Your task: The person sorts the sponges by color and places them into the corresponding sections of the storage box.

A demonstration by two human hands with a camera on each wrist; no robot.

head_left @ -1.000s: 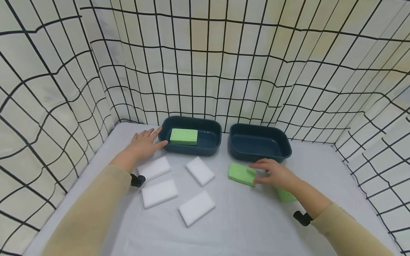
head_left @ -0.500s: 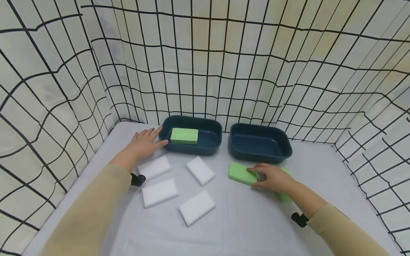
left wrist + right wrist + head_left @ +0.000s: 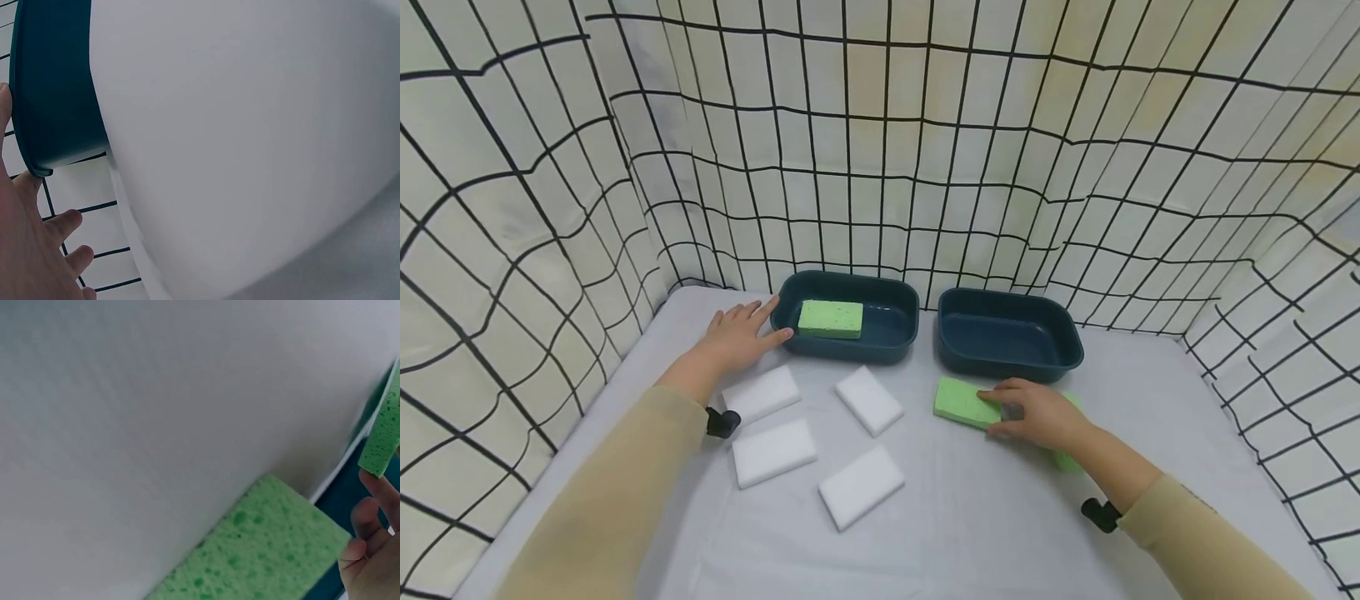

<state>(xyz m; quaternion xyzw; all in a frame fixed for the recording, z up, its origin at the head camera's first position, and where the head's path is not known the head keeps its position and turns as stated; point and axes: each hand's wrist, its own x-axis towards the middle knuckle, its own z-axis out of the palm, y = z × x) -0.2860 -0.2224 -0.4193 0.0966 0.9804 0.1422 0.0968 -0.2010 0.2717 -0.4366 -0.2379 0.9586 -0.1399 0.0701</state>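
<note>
My right hand pinches the right end of a green sponge, thumb on the near side and fingers on the far side. That sponge shows at the right edge of the right wrist view. Another green sponge lies under my right wrist, mostly hidden in the head view. With fingers spread, my left hand touches the left end of a dark teal bin. One green sponge lies in this bin. In the left wrist view, the bin's outer wall stands beside the fingers.
A second teal bin stands to the right, with nothing in it. Several white sponge blocks lie on the white-covered table, left of centre. Black wire mesh rises at the back and both sides.
My right hand has come down and left onto the green sponge and closed its fingers on the end. The sponge has shifted up slightly. My left hand has stayed put.
</note>
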